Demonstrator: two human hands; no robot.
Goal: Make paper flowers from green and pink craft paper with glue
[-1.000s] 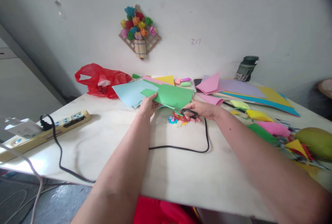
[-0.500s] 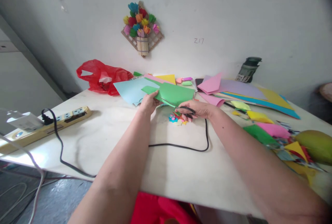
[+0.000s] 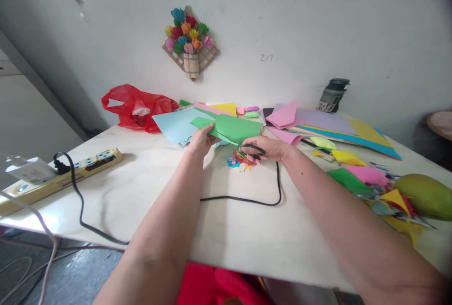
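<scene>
My left hand [image 3: 204,139] grips the near left part of a green paper sheet [image 3: 237,126], with the thumb on top. Closed round the dark handles of a pair of scissors [image 3: 254,149] is my right hand [image 3: 264,148]. The scissors' blades point left at the sheet's near edge, where a narrow green strip hangs partly separated. Just below the scissors lies a small pile of coloured paper cutouts [image 3: 241,163] on the white table [image 3: 226,234]. Behind my left hand rests a light blue sheet [image 3: 173,125].
A red plastic bag [image 3: 136,107] sits at the back left, near a power strip [image 3: 88,164] with a black cord [image 3: 243,197]. Coloured sheets [image 3: 353,131], a dark bottle [image 3: 332,95], paper scraps [image 3: 374,178] and a green-yellow fruit [image 3: 425,196] are at the right.
The view has shifted slightly, so everything sits a little to the left. Both hands keep their grips on the green sheet and the scissors.
</scene>
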